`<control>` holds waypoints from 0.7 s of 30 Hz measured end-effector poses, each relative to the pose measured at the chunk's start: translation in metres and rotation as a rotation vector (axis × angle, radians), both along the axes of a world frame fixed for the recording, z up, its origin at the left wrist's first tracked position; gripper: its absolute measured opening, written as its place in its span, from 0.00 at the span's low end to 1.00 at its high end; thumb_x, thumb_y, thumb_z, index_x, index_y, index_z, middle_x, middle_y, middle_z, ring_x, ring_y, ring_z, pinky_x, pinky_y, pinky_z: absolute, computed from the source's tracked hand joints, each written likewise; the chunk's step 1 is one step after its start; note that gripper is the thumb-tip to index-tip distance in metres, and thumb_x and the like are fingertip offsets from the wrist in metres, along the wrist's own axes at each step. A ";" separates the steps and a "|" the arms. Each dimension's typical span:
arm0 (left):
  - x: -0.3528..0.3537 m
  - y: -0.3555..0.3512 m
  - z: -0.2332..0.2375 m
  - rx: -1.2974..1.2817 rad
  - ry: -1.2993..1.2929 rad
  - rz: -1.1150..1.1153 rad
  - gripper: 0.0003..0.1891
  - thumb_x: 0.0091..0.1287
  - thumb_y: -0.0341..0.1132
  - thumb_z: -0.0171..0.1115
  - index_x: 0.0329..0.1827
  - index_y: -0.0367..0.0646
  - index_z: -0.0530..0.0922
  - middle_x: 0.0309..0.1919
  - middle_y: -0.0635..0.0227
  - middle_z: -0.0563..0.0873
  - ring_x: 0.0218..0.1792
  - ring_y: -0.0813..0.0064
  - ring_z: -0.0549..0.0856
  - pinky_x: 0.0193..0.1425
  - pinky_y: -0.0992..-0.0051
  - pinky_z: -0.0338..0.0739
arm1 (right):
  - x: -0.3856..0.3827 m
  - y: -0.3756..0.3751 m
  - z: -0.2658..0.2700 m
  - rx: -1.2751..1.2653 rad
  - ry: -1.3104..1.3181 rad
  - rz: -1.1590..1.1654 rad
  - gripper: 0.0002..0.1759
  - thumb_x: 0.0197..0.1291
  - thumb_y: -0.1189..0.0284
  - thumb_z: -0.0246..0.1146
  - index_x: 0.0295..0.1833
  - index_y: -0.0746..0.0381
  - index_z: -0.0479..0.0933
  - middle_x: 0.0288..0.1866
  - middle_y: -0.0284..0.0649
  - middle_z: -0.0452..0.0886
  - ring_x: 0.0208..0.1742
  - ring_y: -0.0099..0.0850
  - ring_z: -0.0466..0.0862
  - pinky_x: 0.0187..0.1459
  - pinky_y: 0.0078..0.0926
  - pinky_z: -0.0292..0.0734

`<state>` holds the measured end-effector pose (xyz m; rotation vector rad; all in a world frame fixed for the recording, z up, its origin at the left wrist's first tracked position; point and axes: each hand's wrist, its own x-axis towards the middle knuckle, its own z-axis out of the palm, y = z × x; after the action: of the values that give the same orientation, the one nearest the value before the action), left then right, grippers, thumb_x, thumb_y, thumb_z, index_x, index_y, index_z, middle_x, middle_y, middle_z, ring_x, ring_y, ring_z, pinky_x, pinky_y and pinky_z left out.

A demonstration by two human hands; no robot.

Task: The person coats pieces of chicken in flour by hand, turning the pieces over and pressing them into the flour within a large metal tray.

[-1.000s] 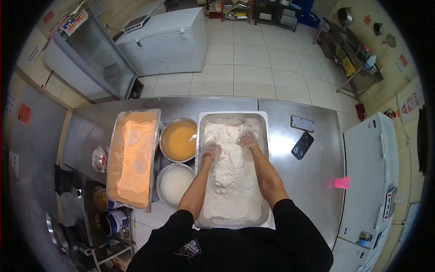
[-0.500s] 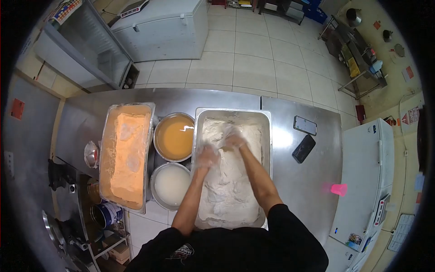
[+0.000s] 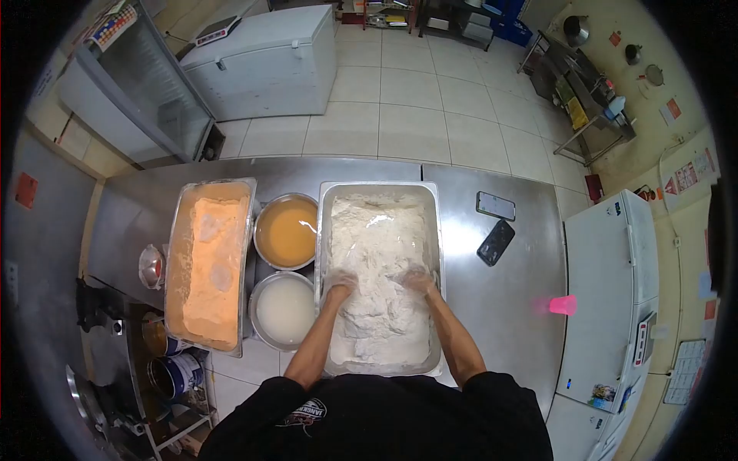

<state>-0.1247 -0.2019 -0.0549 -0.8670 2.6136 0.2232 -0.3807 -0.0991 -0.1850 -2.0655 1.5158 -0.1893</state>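
A deep steel pan of white flour stands in front of me. My left hand, dusted white, is down in the flour by the pan's left wall. Opposite it, my right hand is in the flour near the right wall. Flour covers the fingers of both hands, so their shape is hidden. The flour's surface is lumpy, with ridges between and below the hands. Just left of the pan are a steel bowl of amber liquid and a steel bowl of cloudy white liquid.
A second pan of orange powder sits at the left, beside a small metal bowl. Two phones lie on the steel table at the right, with a pink cup by its right edge.
Both hands have come back toward me from the pan's upper middle and moved apart to its sides. The flour has been shifted, and the whole view has tilted slightly.
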 end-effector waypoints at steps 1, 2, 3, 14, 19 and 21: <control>0.005 0.007 -0.004 -0.011 -0.025 -0.008 0.09 0.44 0.32 0.41 0.23 0.41 0.71 0.23 0.62 0.75 0.26 0.66 0.73 0.29 0.67 0.66 | 0.005 0.007 -0.014 -0.010 -0.079 -0.020 0.18 0.48 0.62 0.43 0.44 0.57 0.64 0.39 0.39 0.68 0.43 0.24 0.66 0.46 0.23 0.59; 0.013 0.015 -0.010 0.016 0.021 0.044 0.09 0.44 0.33 0.41 0.24 0.41 0.71 0.24 0.62 0.74 0.27 0.66 0.73 0.29 0.68 0.66 | 0.009 0.012 -0.020 -0.016 -0.157 -0.039 0.18 0.49 0.61 0.43 0.45 0.56 0.64 0.39 0.39 0.69 0.43 0.23 0.66 0.46 0.23 0.59; 0.016 0.021 -0.015 0.072 0.100 0.126 0.09 0.44 0.33 0.41 0.25 0.41 0.70 0.24 0.62 0.74 0.27 0.66 0.72 0.30 0.68 0.65 | 0.020 0.013 -0.004 0.075 -0.141 -0.159 0.18 0.49 0.61 0.42 0.45 0.57 0.63 0.37 0.38 0.69 0.42 0.23 0.67 0.45 0.24 0.60; 0.027 -0.002 -0.004 0.269 0.509 0.399 0.12 0.45 0.35 0.42 0.32 0.41 0.66 0.32 0.61 0.68 0.35 0.67 0.67 0.37 0.70 0.59 | 0.058 -0.007 0.200 0.456 -1.174 -0.961 0.17 0.49 0.62 0.44 0.42 0.61 0.65 0.29 0.38 0.71 0.30 0.25 0.70 0.34 0.22 0.66; 0.038 0.040 -0.020 0.288 0.363 0.311 0.14 0.46 0.36 0.43 0.35 0.41 0.65 0.36 0.61 0.66 0.38 0.68 0.64 0.40 0.71 0.57 | 0.054 0.038 0.127 0.505 -1.397 -0.772 0.16 0.48 0.63 0.45 0.39 0.61 0.66 0.25 0.37 0.70 0.25 0.25 0.70 0.28 0.19 0.67; 0.048 0.074 -0.036 0.286 0.354 0.302 0.14 0.46 0.36 0.43 0.36 0.41 0.64 0.37 0.60 0.65 0.40 0.68 0.63 0.42 0.72 0.56 | 0.071 0.071 0.083 0.488 -1.793 -0.718 0.15 0.48 0.63 0.45 0.37 0.61 0.67 0.24 0.37 0.70 0.24 0.25 0.70 0.27 0.18 0.66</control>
<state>-0.0762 -0.1283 -0.0908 -1.2029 2.6499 0.8817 -0.3094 -0.0276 -0.1019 -0.3022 0.7570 -1.3054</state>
